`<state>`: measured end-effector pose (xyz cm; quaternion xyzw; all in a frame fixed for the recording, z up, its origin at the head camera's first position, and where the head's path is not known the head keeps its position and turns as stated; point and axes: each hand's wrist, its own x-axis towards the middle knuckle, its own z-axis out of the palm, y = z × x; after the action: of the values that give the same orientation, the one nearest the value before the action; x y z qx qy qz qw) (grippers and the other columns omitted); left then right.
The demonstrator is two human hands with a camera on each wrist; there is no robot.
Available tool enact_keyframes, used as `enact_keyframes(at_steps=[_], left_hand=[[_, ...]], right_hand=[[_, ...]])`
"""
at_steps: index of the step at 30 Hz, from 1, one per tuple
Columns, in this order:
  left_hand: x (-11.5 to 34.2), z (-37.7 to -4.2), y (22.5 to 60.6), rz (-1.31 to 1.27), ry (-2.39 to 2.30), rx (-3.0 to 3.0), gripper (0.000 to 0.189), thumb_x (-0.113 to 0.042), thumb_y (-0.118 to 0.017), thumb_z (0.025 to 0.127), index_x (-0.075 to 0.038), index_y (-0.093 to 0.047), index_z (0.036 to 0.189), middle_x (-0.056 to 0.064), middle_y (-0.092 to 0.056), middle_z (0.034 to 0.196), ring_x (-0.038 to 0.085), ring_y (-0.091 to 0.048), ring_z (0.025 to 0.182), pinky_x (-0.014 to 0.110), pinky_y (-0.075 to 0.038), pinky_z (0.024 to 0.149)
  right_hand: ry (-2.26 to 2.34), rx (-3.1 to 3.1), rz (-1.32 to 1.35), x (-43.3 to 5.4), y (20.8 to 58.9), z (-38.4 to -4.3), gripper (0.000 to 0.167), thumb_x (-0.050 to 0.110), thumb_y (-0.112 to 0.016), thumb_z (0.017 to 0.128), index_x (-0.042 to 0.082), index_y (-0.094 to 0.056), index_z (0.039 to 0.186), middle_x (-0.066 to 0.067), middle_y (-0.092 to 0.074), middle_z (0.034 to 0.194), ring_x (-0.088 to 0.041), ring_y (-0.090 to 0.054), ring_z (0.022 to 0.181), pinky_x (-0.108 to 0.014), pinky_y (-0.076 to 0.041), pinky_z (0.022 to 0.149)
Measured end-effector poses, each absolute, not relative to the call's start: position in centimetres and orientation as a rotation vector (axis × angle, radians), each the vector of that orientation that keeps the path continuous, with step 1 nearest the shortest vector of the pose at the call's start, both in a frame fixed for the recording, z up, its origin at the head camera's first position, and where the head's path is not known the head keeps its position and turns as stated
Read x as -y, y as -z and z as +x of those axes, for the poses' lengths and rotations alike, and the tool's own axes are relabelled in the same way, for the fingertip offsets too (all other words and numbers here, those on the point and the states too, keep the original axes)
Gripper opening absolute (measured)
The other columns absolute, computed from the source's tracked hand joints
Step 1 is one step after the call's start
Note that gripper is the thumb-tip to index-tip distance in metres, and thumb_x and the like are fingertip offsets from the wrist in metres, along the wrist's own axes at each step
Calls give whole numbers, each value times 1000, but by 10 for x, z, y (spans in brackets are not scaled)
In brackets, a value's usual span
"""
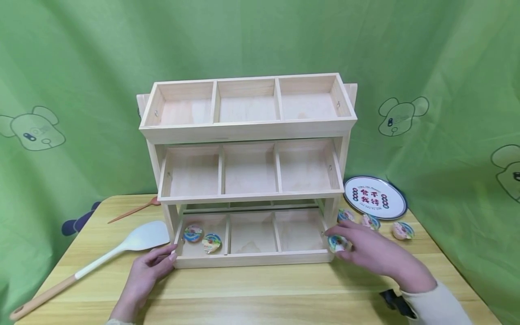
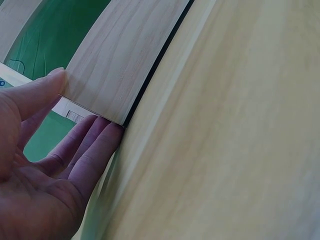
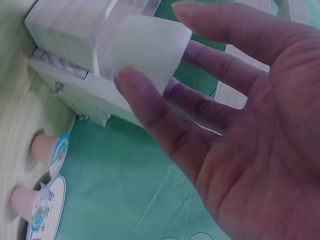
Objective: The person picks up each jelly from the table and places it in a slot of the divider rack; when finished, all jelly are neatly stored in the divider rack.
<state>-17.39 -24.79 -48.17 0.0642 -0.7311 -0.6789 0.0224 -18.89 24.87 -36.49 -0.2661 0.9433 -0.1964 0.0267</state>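
From head: facing forward and down at whole rack point(image 1: 248, 132). From wrists: close on opposite rack ends, overlapping head view.

In the middle of the head view, the rack point(image 1: 248, 131) is bare wood, matt and smooth, with fine grain. The table point(image 1: 243, 291) along the bottom looks like wood with a soft sheen; the curtain point(image 1: 243, 36) across the top is creased cloth. At right, the plate point(image 1: 375, 198) is smooth and glossy. In the right wrist view, the cup point(image 3: 150, 50) at upper centre looks like smooth, cloudy plastic; the screw point(image 3: 60, 87) at left is shiny metal.
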Motion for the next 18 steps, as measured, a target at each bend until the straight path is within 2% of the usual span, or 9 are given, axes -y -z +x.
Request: enact_keyframes(at_steps=[3,10,18], left_hand=[[248,-174,482,200,2109,2258,43,-7,-71,90,9,-58,128,27,-53,132,13,-66,98,29,-56,88],[248,-173,482,210,2099,2260,43,-8,-71,90,9,-59,127,26,-54,130,14,-66,97,29,-57,87],[248,-174,483,206,2102,2263,43,-8,-72,90,8,-59,127,25,-54,131,14,-66,98,29,-57,88]], right_hand=[[597,-2936,-859,-244,366,-192,44,12,-78,80,6,-66,122,-6,-60,116,-17,-61,93,-31,-59,76],[593,-2949,-879,-228,367,-195,44,12,-77,82,8,-65,125,-9,-60,122,-27,-60,105,-46,-57,87],[628,-2899,-897,-212,369,-202,44,12,-77,82,10,-65,125,-3,-60,119,-18,-60,98,-35,-57,83]])
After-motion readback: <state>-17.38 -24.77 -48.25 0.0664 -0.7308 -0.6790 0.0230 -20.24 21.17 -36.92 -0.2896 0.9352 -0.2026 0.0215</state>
